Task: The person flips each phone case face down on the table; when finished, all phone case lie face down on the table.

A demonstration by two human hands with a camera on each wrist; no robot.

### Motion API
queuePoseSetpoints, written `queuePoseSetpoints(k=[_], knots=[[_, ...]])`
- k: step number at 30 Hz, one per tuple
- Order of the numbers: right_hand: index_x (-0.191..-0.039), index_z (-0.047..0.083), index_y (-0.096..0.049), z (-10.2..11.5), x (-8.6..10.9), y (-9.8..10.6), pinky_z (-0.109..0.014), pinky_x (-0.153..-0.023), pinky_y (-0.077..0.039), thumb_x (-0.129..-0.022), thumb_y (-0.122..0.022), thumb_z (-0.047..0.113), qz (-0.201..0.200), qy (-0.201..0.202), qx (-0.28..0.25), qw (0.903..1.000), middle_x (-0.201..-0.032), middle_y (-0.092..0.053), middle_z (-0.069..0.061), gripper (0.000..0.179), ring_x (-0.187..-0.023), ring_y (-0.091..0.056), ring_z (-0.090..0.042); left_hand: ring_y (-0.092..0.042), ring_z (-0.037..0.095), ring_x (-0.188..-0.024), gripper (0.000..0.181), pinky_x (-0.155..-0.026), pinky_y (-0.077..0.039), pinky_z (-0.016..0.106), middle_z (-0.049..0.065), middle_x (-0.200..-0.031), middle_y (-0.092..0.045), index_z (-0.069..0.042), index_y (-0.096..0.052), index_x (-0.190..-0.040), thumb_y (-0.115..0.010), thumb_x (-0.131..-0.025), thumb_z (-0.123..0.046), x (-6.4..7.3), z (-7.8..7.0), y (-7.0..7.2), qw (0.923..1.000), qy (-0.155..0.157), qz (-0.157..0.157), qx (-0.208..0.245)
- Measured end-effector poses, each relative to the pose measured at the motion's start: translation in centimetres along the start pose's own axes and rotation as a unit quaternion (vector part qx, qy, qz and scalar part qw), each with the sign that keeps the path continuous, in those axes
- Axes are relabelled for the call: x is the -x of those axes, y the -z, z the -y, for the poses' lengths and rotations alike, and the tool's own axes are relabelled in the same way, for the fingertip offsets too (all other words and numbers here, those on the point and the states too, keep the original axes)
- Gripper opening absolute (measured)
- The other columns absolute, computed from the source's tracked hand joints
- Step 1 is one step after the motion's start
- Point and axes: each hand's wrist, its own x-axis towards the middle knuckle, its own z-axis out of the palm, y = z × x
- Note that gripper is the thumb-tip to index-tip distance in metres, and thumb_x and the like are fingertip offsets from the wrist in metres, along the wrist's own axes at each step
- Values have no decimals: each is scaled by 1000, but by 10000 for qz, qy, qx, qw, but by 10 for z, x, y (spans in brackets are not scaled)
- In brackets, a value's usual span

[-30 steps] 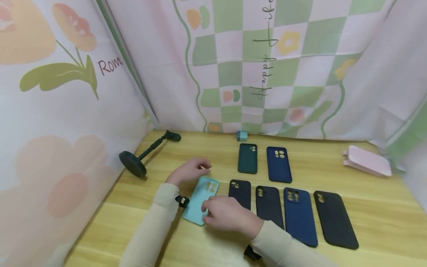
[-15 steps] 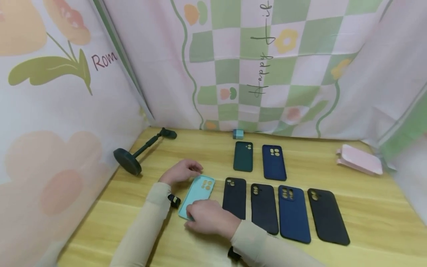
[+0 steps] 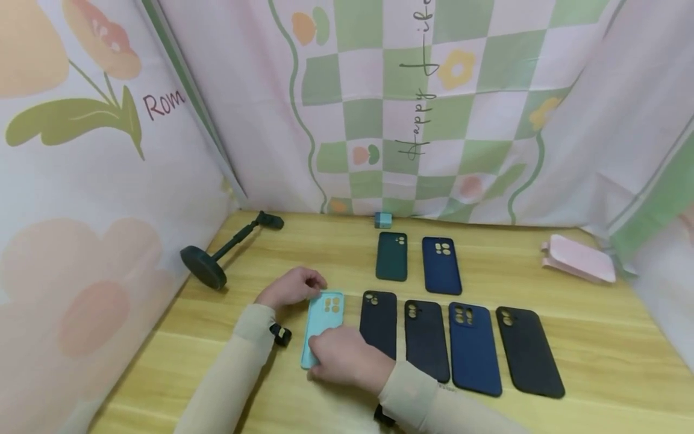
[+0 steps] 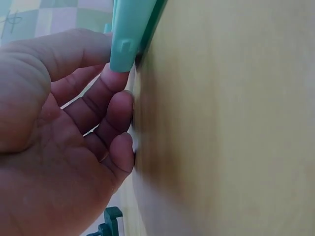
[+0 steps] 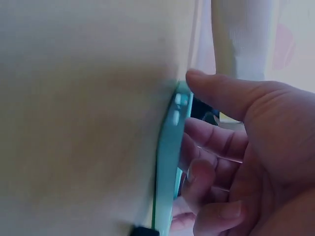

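A mint-green phone case [image 3: 317, 322] lies on the table in the head view, its camera cutouts at the far end. My left hand [image 3: 291, 286] is at its far left corner; in the left wrist view, thumb and index finger [image 4: 110, 81] pinch the case's end [image 4: 129, 37], with the other fingers curled by the tabletop. My right hand [image 3: 349, 355] covers the near right part of the case. Seen from the right wrist, the thumb [image 5: 216, 91] is at one end of the case [image 5: 170, 157] and the fingers curl over its face.
To the right lie black cases [image 3: 379, 325] [image 3: 427, 340] [image 3: 530, 352] and a blue case [image 3: 475, 349]. Behind them are a dark green case [image 3: 391, 256], a navy case [image 3: 441, 265] and a charger plug [image 3: 383, 220]. A black stand [image 3: 203, 267] is left, a pink holder [image 3: 580, 259] right.
The mint case has turned from a slant to nearly straight. My right hand has moved left and down over its near end, and my left hand has come onto its far corner.
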Motion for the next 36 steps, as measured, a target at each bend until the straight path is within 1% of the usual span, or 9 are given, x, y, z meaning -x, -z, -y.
queuePoseSetpoints(k=[9,15,18,20,23,26,29,32,36], knots=[[-85,20,-61,8,0,-2,-34,-43,-38,-86,-72,28,-252,15,112,9996,-65,-48,6,14,-57,-47,-12,-59,16,-87,12,-78,-49,35,-5,-94,-67,-16,-73,-102,-64,-95,-15,4,-2,-2,9998,-132,-86,-116],[-93,21,-56,10,1,-3,-30,-42,-37,-91,-67,29,-701,145,-134,9973,-64,-47,8,14,-53,-46,-10,-59,15,-89,17,-79,-49,35,-5,-99,-67,-17,-72,-107,-58,-100,-23,4,1,-3,9997,-64,-177,151],[-109,19,-55,11,1,-2,-27,-39,-35,-94,-63,30,-1095,256,-287,9932,-63,-46,10,20,-50,-44,-8,-60,16,-96,23,-84,-49,37,-6,-104,-67,-20,-72,-110,-54,-102,-31,3,5,-2,9985,-33,-237,490],[-122,18,-53,11,3,0,-25,-37,-34,-95,-61,29,-1358,350,-323,9896,-63,-45,12,30,-48,-42,-6,-59,18,-102,26,-90,-46,40,-3,-109,-67,-20,-71,-112,-54,-101,-35,5,6,-1,9942,33,-214,1058],[-135,16,-50,11,4,4,-22,-37,-33,-95,-60,26,-1694,525,-400,9833,-64,-46,12,42,-47,-40,-3,-57,23,-108,26,-94,-42,43,1,-114,-66,-17,-71,-111,-51,-101,-30,10,2,0,9818,146,-305,1868],[-138,16,-50,10,6,6,-19,-44,-37,-95,-59,22,-1905,686,-615,9774,-74,-57,9,45,-54,-45,-1,-56,25,-110,27,-96,-39,45,3,-117,-66,-13,-71,-111,-49,-96,-17,14,-4,2,9699,149,-451,2389],[-136,13,-54,9,7,8,-19,-55,-45,-96,-58,20,-2031,804,-840,9722,-93,-66,2,41,-68,-55,-3,-56,25,-110,30,-98,-37,47,2,-119,-65,-13,-70,-112,-47,-93,-11,14,-5,4,9704,-1,-559,2351],[-132,13,-59,7,8,9,-25,-67,-51,-97,-57,24,-2079,771,-888,9711,-104,-66,-1,36,-82,-60,-8,-56,24,-111,28,-100,-35,49,4,-122,-63,-14,-69,-116,-49,-96,-13,12,-6,5,9731,-133,-509,2244],[-125,20,-63,3,11,10,-25,-67,-49,-97,-60,33,-2060,599,-817,9733,-105,-61,2,31,-87,-56,-11,-55,25,-112,28,-103,-34,52,9,-126,-61,-10,-66,-122,-53,-98,-17,8,-8,6,9771,-460,-336,2049]])
